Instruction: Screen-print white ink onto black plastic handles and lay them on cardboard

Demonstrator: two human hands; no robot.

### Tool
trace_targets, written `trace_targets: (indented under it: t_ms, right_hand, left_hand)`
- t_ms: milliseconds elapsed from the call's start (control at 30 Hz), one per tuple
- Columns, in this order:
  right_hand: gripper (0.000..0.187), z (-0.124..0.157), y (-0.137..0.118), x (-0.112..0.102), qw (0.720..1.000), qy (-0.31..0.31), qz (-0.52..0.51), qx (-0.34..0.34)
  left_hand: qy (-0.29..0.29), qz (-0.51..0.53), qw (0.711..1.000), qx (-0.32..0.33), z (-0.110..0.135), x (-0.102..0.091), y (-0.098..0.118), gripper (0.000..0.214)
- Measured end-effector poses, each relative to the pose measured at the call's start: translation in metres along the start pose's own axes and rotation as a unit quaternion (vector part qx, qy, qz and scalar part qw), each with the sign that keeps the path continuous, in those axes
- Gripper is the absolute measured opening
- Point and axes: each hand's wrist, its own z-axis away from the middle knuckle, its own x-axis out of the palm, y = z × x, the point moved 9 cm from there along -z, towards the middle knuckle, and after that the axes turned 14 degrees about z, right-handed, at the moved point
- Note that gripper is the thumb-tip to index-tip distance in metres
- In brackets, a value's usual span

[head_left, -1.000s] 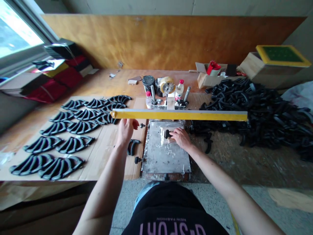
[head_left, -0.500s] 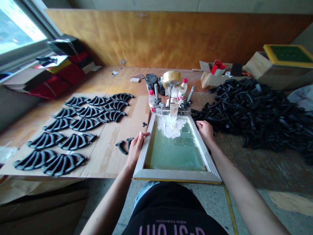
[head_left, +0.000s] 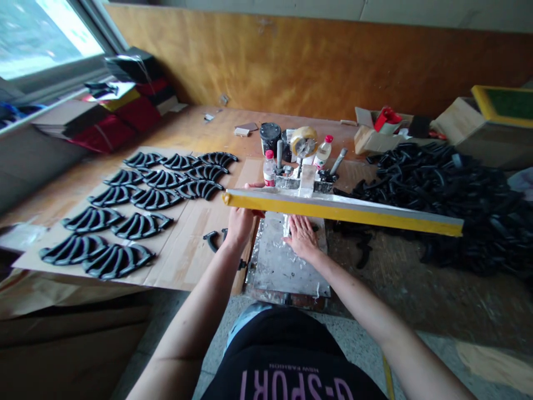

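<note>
A screen printing frame (head_left: 341, 214) is tilted up, its yellow-taped front edge facing me. My left hand (head_left: 240, 226) is closed around the frame's left side, the fingers partly hidden by it. Under the raised edge, my right hand (head_left: 303, 238) rests on the grey metal base plate (head_left: 272, 269) with fingers stretched forward, beside a whitish strip at the plate's middle. Whether a part lies beneath those fingers cannot be seen. A curved black plastic piece (head_left: 211, 240) lies on the cardboard near my left forearm, with another partly hidden beside it.
Rows of curved black pieces (head_left: 152, 197) lie on cardboard (head_left: 183, 261) at left. A large black heap (head_left: 416, 189) covers the right. Behind the frame stand red-capped bottles (head_left: 269, 169), a black tub (head_left: 270, 138) and a tape roll (head_left: 303, 141). Boxes stand at the back right.
The screen frame has swung up from lying flat, uncovering the base plate. My left hand now holds its side, and my right hand has moved from the frame's right side onto the plate.
</note>
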Motion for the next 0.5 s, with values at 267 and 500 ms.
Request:
trace_targets:
  t_ms: [267,500]
  right_hand:
    - [0.067,0.007,-0.033,0.004,0.998,0.016,-0.065,0.002]
    - [0.031,0.049,-0.094,-0.027,0.964,0.001,-0.235,-0.122]
  left_hand:
    - [0.004,-0.01,1.0,0.027,0.003,-0.001,0.001,0.029]
    - [0.028,0.023,0.999,0.006,-0.001,-0.002,-0.005,0.025]
